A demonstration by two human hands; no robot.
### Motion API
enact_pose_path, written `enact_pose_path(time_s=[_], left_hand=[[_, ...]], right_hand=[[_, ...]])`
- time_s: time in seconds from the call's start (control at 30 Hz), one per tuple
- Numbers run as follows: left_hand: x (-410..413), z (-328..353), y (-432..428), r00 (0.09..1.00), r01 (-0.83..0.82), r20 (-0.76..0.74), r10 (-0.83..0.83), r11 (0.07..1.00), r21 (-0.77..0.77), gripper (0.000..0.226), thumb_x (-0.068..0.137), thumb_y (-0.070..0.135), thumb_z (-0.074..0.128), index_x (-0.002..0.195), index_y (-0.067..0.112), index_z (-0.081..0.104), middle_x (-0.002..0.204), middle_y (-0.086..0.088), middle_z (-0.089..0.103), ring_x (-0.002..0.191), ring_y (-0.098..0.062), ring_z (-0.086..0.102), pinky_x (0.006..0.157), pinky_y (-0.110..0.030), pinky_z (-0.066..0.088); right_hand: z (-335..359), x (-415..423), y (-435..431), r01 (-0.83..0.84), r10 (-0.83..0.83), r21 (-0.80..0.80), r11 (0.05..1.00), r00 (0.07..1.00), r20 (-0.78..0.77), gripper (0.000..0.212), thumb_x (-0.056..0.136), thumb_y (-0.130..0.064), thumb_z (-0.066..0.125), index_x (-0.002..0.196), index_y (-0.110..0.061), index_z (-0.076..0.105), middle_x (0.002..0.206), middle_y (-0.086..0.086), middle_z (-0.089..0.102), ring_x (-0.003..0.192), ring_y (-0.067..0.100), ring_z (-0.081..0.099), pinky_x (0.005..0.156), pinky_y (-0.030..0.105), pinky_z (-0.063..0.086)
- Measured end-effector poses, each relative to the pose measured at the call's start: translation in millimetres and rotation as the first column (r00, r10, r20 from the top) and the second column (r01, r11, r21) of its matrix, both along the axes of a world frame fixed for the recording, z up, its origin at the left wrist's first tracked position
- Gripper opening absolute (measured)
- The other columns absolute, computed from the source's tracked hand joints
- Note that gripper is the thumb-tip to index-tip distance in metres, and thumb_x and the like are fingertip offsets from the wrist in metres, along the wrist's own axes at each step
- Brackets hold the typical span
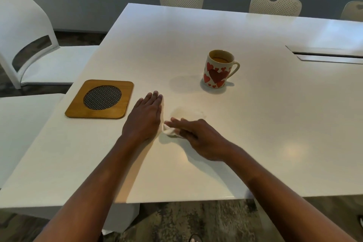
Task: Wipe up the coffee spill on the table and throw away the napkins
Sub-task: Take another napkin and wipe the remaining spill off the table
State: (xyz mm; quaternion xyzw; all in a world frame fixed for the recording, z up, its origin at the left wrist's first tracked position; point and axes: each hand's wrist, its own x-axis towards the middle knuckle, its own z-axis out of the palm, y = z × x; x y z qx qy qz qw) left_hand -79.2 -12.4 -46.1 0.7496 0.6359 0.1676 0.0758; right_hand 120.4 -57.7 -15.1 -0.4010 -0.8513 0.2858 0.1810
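We see the left hand [146,117] flat, fingers pressed together, on the tabletop [265,116]; the blurred right hand [198,137] touches a crumpled napkin [169,131], and we cannot tell whether it pinches it.

Crumpled white napkin [169,131] on white table [255,124], faint pale spill [186,112] just beyond

Head-worn wide-angle view, looking forward and down, close over the white table [255,124]
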Motion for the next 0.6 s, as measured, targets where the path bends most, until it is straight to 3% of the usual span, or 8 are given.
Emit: enact_pose_path(time_s=[0.13, 0.2, 0.27, 0.33, 0.4, 0.47, 0.53, 0.6], left_hand=[[1.4, -0.1, -0.7, 1.000, -0.008, -0.001, 0.008, 1.000, -0.004, 0.048, 0.105, 0.026, 0.020, 0.152, 0.017, 0.021, 0.161, 0.001, 0.015, 0.149, -0.011, 0.009, 0.120, -0.031, 0.006], [2.0, -0.9, -0.3, 1.000, -0.010, -0.013, 0.010, 1.000, 0.007, 0.048, 0.105, 0.025, 0.020, 0.152, 0.017, 0.021, 0.161, 0.001, 0.015, 0.149, -0.011, 0.010, 0.120, -0.030, 0.006], [1.2, -2.3, 0.9, 1.000, -0.008, -0.013, 0.008, 1.000, 0.018, 0.048, 0.104, 0.025, 0.020, 0.152, 0.017, 0.022, 0.161, 0.001, 0.015, 0.149, -0.011, 0.010, 0.120, -0.031, 0.007], [0.7, -2.5, 0.3, 1.000, -0.013, -0.006, 0.013, 1.000, 0.018, 0.048, 0.104, 0.025, 0.021, 0.152, 0.017, 0.022, 0.161, 0.001, 0.016, 0.149, -0.011, 0.010, 0.119, -0.031, 0.007], [1.2, -1.9, -1.1, 1.000, -0.016, -0.006, 0.016, 1.000, 0.020, 0.048, 0.104, 0.025, 0.022, 0.151, 0.018, 0.022, 0.161, 0.001, 0.016, 0.149, -0.011, 0.010, 0.119, -0.030, 0.006], [0.8, -0.9, -1.3, 1.000, -0.015, 0.006, 0.015, 1.000, 0.023, 0.048, 0.104, 0.026, 0.022, 0.151, 0.018, 0.023, 0.161, 0.002, 0.016, 0.148, -0.010, 0.010, 0.119, -0.030, 0.006], [0.8, 0.1, -0.9, 1.000, -0.016, 0.009, 0.016, 0.999, 0.027, 0.048, 0.104, 0.025, 0.022, 0.151, 0.018, 0.023, 0.161, 0.002, 0.016, 0.148, -0.010, 0.010, 0.119, -0.030, 0.006], [1.3, 0.4, -1.4, 1.000, -0.018, 0.002, 0.018, 0.999, 0.029, 0.048, 0.104, 0.025, 0.023, 0.151, 0.017, 0.023, 0.161, 0.001, 0.017, 0.148, -0.011, 0.011, 0.120, -0.030, 0.007]], right_hand=[[17.7, 28.2, -7.6, -0.029, 0.019, -0.186, 0.982, 0.998, -0.059, 0.024, 0.101, -0.022, 0.047, 0.112, -0.018, 0.067, 0.102, -0.002, 0.069, 0.089, 0.006, 0.060, 0.079, 0.024, 0.048], [31.2, 43.0, 0.3, 0.025, -0.141, -0.354, 0.935, 0.942, -0.304, 0.024, 0.101, -0.022, 0.046, 0.095, -0.011, 0.066, 0.086, 0.003, 0.063, 0.080, 0.011, 0.058, 0.070, 0.027, 0.049], [41.0, 55.2, 16.4, 0.133, -0.466, -0.548, 0.826, 0.710, -0.529, 0.023, 0.100, -0.019, 0.047, 0.104, -0.009, 0.068, 0.102, 0.014, 0.066, 0.098, 0.025, 0.064, 0.082, 0.040, 0.057], [46.0, 59.8, 36.2, 0.317, -0.650, -0.577, 0.753, 0.495, -0.576, 0.022, 0.100, -0.018, 0.049, 0.109, -0.011, 0.067, 0.112, 0.017, 0.067, 0.108, 0.033, 0.063, 0.092, 0.050, 0.055], [46.7, 59.4, 50.0, 0.600, -0.683, -0.363, 0.713, 0.475, -0.555, 0.020, 0.101, -0.020, 0.049, 0.102, -0.011, 0.067, 0.102, 0.012, 0.069, 0.097, 0.027, 0.065, 0.086, 0.044, 0.055], [40.8, 60.1, 54.1, 0.732, -0.625, 0.015, 0.681, 0.592, -0.508, 0.020, 0.101, -0.019, 0.048, 0.097, -0.009, 0.065, 0.090, 0.007, 0.068, 0.079, 0.014, 0.063, 0.070, 0.036, 0.051], [24.8, 60.5, 53.6, 0.650, -0.580, 0.268, 0.711, 0.757, -0.299, 0.020, 0.100, -0.012, 0.046, 0.108, -0.008, 0.064, 0.095, 0.012, 0.071, 0.077, 0.015, 0.065, 0.070, 0.033, 0.054], [1.2, 57.9, 51.3, 0.538, -0.574, 0.309, 0.784, 0.818, 0.035, 0.029, 0.100, -0.010, 0.043, 0.124, -0.012, 0.060, 0.116, 0.016, 0.068, 0.100, 0.031, 0.065, 0.086, 0.044, 0.055]])
